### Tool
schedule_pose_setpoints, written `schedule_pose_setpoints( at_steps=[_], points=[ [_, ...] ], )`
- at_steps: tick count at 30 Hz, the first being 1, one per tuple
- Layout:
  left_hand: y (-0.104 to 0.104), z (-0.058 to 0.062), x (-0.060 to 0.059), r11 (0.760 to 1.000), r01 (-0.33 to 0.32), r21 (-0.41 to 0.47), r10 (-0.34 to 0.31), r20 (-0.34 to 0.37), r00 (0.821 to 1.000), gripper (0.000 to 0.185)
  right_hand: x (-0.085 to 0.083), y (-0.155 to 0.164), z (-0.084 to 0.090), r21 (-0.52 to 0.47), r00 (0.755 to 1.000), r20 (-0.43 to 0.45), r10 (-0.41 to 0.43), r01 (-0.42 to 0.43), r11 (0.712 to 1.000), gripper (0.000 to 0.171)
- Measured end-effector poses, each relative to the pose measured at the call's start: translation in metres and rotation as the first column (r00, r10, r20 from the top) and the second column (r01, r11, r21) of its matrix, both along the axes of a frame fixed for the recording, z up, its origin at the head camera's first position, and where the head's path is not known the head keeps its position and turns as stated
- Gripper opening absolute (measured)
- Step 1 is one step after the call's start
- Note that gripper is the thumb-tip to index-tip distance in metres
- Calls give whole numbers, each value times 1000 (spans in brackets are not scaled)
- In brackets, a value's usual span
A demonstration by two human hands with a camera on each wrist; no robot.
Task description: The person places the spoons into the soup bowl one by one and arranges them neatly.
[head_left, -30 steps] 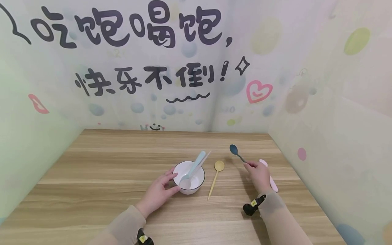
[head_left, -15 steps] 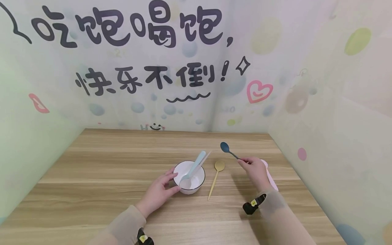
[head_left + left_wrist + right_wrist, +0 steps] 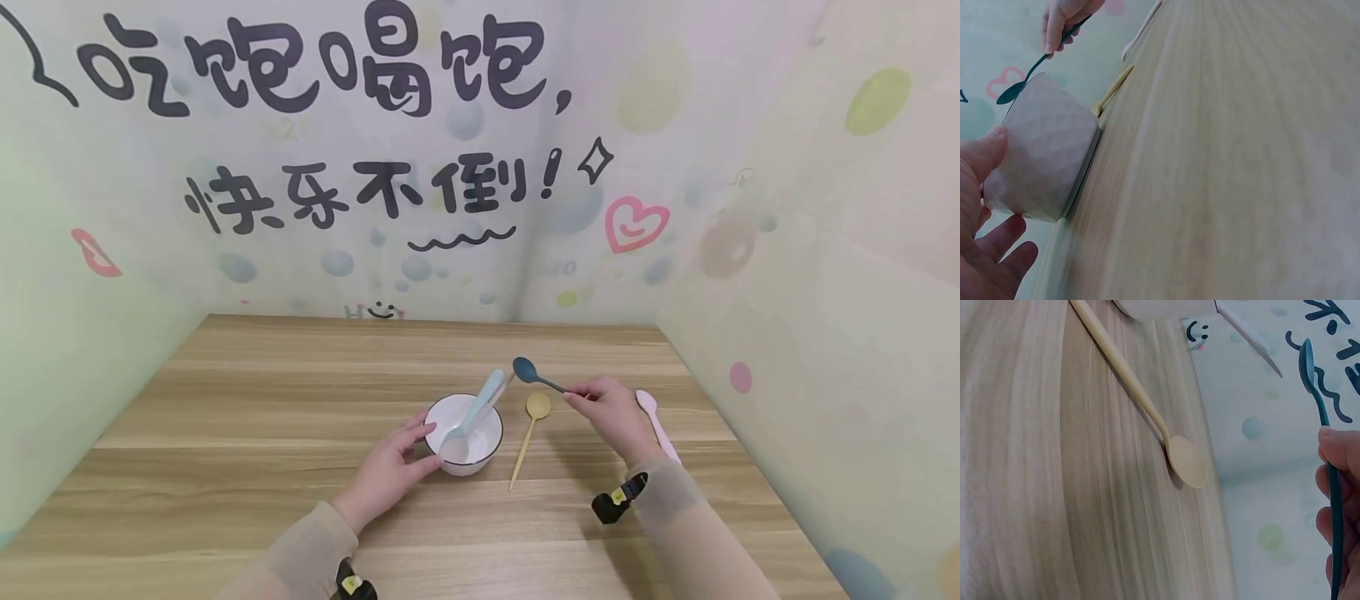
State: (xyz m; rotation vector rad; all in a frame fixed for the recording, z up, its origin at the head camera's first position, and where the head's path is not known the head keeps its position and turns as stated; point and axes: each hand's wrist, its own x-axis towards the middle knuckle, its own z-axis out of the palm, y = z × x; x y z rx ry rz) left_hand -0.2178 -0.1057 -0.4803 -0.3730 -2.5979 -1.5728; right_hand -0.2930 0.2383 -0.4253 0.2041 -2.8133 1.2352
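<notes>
My left hand [image 3: 393,467] holds the near left side of a white bowl [image 3: 462,470] with a dark rim, thumb and fingers spread around its wall. In the bowl lean a light blue spoon [image 3: 481,402] and a thin pale utensil [image 3: 497,402], both handles sticking out to the far right. My right hand [image 3: 611,417] pinches a dark blue spoon [image 3: 526,370] by its handle, raised above the table with the spoon's head pointing left toward the bowl. In the right wrist view the fingers [image 3: 1336,447] wrap that handle.
Between the bowl and my right hand, a yellow spoon [image 3: 528,433] lies on the wooden table [image 3: 300,367]. A pink spoon [image 3: 656,421] lies right of my right hand, its lower end hidden by the arm. Printed walls [image 3: 450,283] close off the back and sides.
My right hand has moved left with the dark blue spoon, whose head now overlaps the pale utensil's tip. More of the pink spoon shows. The left hand and bowl stay put.
</notes>
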Motion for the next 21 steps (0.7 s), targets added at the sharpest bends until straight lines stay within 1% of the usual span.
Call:
schedule_pose_setpoints(
  at_steps=[6,8,11,14,16,19,21],
  points=[
    [0,0,0,1000,0,5,0,-5,1000,51,1,-7,4,75,994,-50,93,-89,993,20],
    [0,0,0,1000,0,4,0,-5,1000,51,1,-9,6,93,987,-74,140,-133,987,17],
    [0,1,1,1000,-3,2,3,-2,1000,51,-1,-13,9,135,969,-109,223,-208,969,12],
    [0,1,1,1000,-4,2,4,3,1000,51,-3,-18,12,203,937,-158,311,-277,939,7],
    [0,1,0,1000,-4,3,4,6,1000,51,-5,-20,14,250,911,-189,367,-316,915,5],
    [0,1,0,1000,-3,3,3,12,1000,51,-7,-25,17,339,863,-241,444,-354,872,4],
    [0,0,0,1000,-2,2,2,13,1000,52,-7,-29,18,389,834,-261,487,-371,843,4]
  ],
)
